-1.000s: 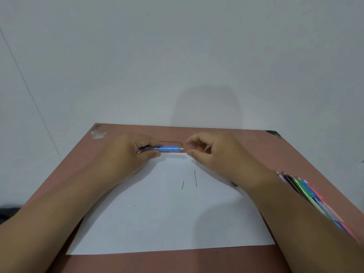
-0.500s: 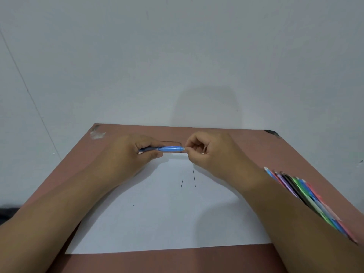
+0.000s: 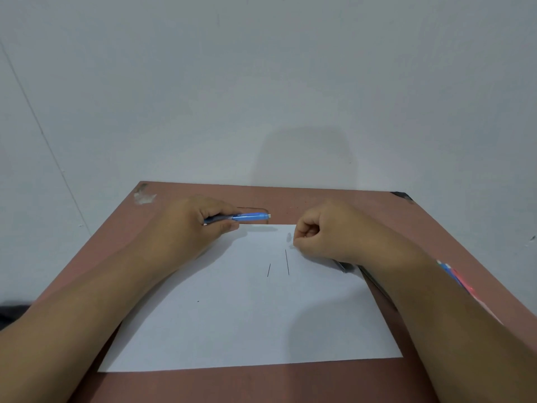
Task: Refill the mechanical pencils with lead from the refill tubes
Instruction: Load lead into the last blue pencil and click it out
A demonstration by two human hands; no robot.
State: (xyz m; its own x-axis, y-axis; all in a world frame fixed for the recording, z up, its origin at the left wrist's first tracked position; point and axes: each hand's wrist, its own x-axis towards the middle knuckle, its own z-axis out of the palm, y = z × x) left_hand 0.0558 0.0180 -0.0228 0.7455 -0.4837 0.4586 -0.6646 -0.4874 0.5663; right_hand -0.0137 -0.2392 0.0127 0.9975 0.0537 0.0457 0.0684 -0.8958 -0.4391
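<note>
A: Left hand (image 3: 189, 225) — gripping the blue mechanical pencil (image 3: 247, 217), barrel lying level just past the far edge of the white paper sheet (image 3: 247, 315), capped end pointing toward the right hand (image 3: 322, 231).

B: Right hand curling into a fist, resting on the sheet's far right corner, well apart from the pencil's end. Holding anything? Cannot tell; fingertips tucked under.

A: Lying on the sheet, just nearside of that fist: two thin dark leads, the long lead (image 3: 287, 262) and, left of it, the short lead (image 3: 268, 270). Both loose, touching neither hand.

B: Showing off the sheet's right edge, half hidden behind the right forearm: a row of coloured pencils (image 3: 456, 277), blue and pink. Peeking out beneath the right wrist at the sheet's edge, a clear tube-like piece (image 3: 343, 266); too hidden for naming.

A: Carrying everything: the reddish-brown worktop (image 3: 319, 199), backing onto a plain grey wall (image 3: 261, 82).
</note>
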